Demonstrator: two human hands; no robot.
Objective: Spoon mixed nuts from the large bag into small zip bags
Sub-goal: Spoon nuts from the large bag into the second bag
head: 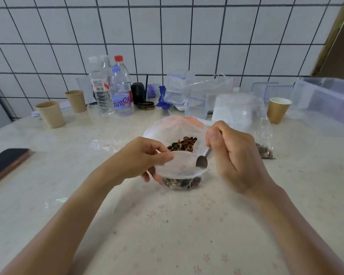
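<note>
A large clear bag (168, 129) lies open at the table's middle, with mixed nuts (182, 144) showing in its mouth. In front of it my left hand (139, 155) pinches the rim of a small zip bag (182, 169) and holds it open; nuts fill the small bag's bottom (182, 183). My right hand (232, 153) grips a metal spoon (202, 161) whose bowl dips into the small bag's mouth. Another small zip bag with nuts (265, 150) lies to the right.
Several water bottles (111, 90) and paper cups (52, 114) stand at the back left, another cup (277, 110) at the back right. Clear plastic boxes (187, 92) and a big tub (326, 102) line the wall. A phone (6, 161) lies at the left edge.
</note>
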